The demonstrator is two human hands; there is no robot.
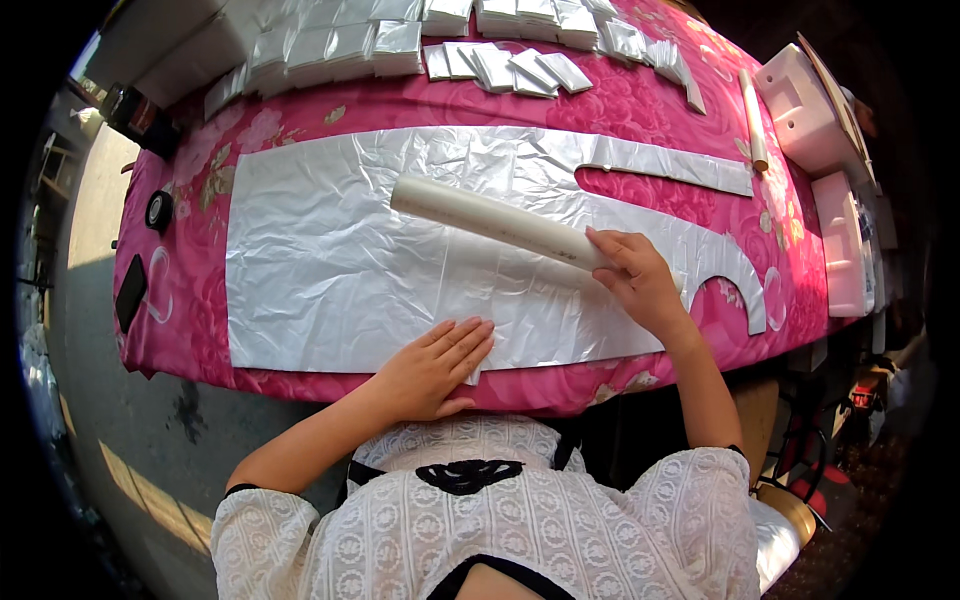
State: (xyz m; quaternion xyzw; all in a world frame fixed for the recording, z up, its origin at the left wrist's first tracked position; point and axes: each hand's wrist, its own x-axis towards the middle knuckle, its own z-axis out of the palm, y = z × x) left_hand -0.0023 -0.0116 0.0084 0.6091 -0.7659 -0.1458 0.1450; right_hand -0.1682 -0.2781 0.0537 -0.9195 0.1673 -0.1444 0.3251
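Plainly, the silver sheet [330,240] lies spread across a pink floral tablecloth [640,95], creased all over, its two strap-like ends pointing toward two and four o'clock. Taking the sheet's middle as the dial's centre, the right hand [632,280] sits between three and four, thumb and fingers closed around a pale tube [490,222] near one end. From that hand the tube slants over the sheet toward ten; whether it touches the sheet along its length I cannot tell. Between six and seven, the left hand [437,365] is flat and palm down, fingers extended together over the sheet's near edge, grasping nothing. Stacks of folded silver packets [345,48] fill eleven to one, along the far side. A second tube [752,120] rests at two, just beside a white foam box [800,105]. Near nine lie a black roll [159,211] and a flat black object [131,293].
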